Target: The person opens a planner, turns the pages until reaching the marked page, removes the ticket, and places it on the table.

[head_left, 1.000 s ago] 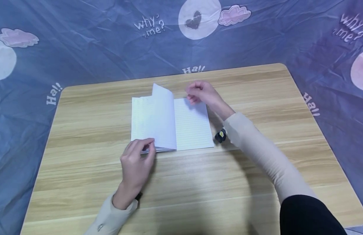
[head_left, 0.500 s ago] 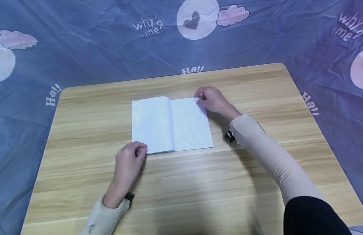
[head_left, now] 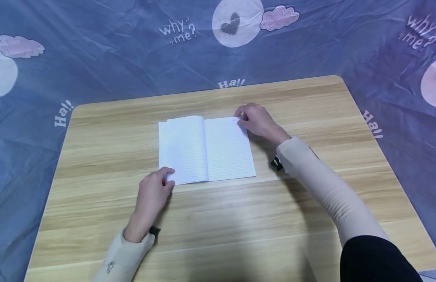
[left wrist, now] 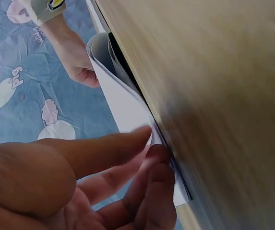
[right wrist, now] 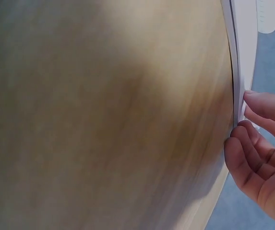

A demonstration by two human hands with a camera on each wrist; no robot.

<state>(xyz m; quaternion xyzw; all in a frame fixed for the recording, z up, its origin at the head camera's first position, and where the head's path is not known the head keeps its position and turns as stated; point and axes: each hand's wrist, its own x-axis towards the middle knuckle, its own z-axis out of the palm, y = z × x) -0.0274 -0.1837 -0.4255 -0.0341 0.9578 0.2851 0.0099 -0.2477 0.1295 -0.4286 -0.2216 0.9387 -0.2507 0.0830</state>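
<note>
An open lined notebook (head_left: 206, 149) lies flat in the middle of the wooden table (head_left: 309, 109). My left hand (head_left: 168, 175) is at its near left corner. In the left wrist view that hand (left wrist: 151, 148) pinches the corner of the pages (left wrist: 123, 100) between thumb and curled fingers. My right hand (head_left: 241, 116) is at the far right corner of the right page. In the right wrist view its thumb and fingers (right wrist: 246, 136) pinch the edge of the sheets (right wrist: 245, 48).
A blue printed cloth (head_left: 98, 47) surrounds the table on all sides. A small black device (head_left: 276, 163) sits under my right sleeve, just right of the notebook. Bare wood (head_left: 221, 227) stretches in front of the notebook toward me.
The page that stood upright a second ago now lies flat on the left side. My right hand came down to the far right corner; my left hand slid slightly left.
</note>
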